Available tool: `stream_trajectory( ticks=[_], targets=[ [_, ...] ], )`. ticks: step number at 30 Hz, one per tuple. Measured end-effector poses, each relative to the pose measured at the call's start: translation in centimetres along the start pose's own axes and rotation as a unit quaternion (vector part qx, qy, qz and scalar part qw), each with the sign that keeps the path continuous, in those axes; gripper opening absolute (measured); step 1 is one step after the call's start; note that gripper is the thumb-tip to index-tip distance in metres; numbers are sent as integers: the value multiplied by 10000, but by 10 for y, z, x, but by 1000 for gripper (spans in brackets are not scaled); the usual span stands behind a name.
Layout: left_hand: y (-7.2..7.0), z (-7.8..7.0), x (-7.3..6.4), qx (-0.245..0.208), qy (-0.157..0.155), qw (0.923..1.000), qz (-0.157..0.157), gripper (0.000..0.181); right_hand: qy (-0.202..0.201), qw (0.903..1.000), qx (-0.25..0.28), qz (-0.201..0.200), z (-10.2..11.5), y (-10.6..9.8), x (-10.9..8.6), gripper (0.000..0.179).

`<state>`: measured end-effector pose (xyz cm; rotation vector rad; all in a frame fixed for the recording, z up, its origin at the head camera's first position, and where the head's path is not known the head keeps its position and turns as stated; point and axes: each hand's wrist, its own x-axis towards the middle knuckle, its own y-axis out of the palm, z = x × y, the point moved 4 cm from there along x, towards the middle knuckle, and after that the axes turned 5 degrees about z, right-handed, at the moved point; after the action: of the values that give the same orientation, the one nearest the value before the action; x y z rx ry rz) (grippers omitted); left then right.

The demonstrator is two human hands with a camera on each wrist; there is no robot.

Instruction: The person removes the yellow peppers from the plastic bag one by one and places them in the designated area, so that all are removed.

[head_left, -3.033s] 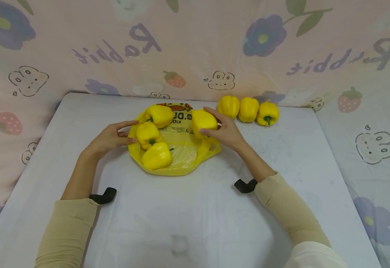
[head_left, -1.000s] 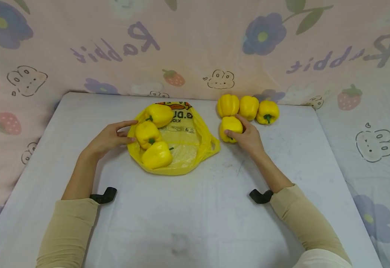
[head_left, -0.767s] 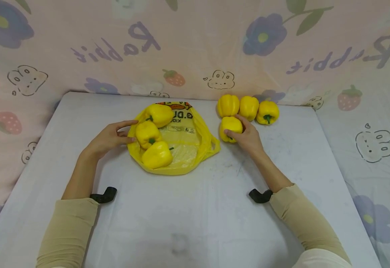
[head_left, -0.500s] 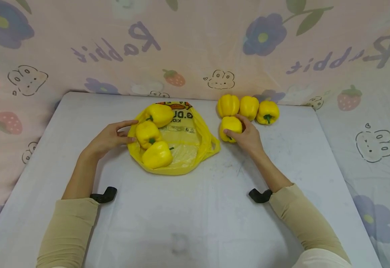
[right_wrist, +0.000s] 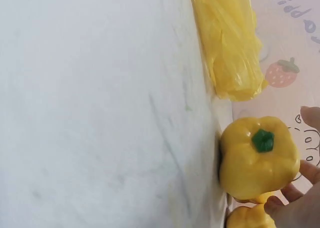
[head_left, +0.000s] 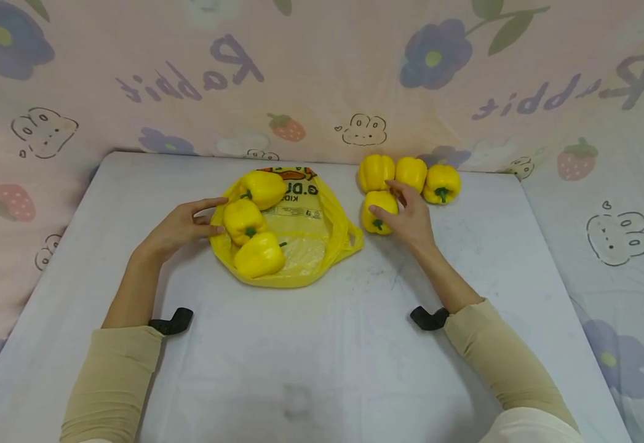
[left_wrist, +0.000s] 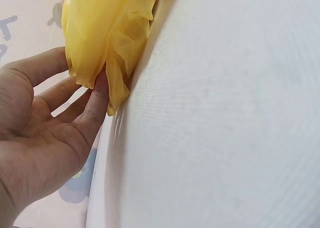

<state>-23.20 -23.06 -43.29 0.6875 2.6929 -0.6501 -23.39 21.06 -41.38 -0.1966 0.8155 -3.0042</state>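
Yellow peppers [head_left: 258, 257] seem just over half out, with three left in the bag [head_left: 302, 255] the left hand [head_left: 173, 231] pinches, a loose pepper [right_wrist: 256, 167] outside amid the right hand's [head_left: 414, 223] spread fingers, and a back row [head_left: 411, 172] of three beyond.

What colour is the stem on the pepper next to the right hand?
The stem is green; the right wrist view shows it best.

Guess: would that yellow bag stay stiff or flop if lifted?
The yellow bag would probably flop and crumple, as its film looks thin and wrinkled. The three peppers inside are bunched toward one side, so it may hang lopsided.
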Motion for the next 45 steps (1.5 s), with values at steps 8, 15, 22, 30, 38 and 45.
stream_trajectory(
  ticks=[8,15,22,30,38,45],
  targets=[
    [-2,1,-7,-29,-189,9998,-51,73,-713,9972,-117,-200,20,5,9,56],
    [-1,2,-4,-35,-179,9998,-80,73,-1181,9925,244,-177,36,13,13,52],
    [1,2,-3,-59,-155,9998,-59,73,-1230,9923,99,-61,49,27,17,51],
    [2,0,-5,-53,-190,9998,-87,73,-1146,9929,135,275,64,44,22,54],
    [3,-2,-5,20,-130,9999,-95,73,-1167,9912,293,557,72,63,27,56],
    [3,-2,-4,10,-148,9998,-99,72,-875,9922,442,769,77,78,32,58]
  ],
)
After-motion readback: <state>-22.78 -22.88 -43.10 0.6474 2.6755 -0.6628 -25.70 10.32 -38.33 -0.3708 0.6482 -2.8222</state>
